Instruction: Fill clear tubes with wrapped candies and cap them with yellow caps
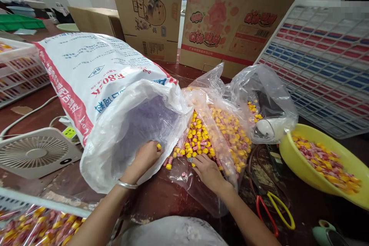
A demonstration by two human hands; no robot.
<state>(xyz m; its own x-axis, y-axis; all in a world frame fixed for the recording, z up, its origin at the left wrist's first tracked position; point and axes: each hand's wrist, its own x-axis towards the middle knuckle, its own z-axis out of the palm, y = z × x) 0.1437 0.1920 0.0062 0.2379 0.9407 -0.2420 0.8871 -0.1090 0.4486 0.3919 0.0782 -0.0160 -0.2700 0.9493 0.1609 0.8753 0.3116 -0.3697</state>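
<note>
A big white woven sack (115, 61) with red edges lies on its side, its lined mouth towards me. My left hand (148, 154), with a silver bangle at the wrist, is in that mouth, fingers closed round a small yellow-capped piece (158, 146). Right of the sack, a clear plastic bag (221, 134) holds many small pink pieces with yellow caps (198, 134). My right hand (206, 171) rests at the bag's near edge, touching the pile; its fingers are bent over a yellow-capped piece, and whether they grip it cannot be made out.
A yellow basin (291, 157) of pieces stands at right, near red-and-yellow-handled scissors (268, 200). A white fan (37, 152) is at left. Baskets (23, 73) flank the left side, a white rack (319, 57) the right. Cardboard boxes (219, 19) stand behind.
</note>
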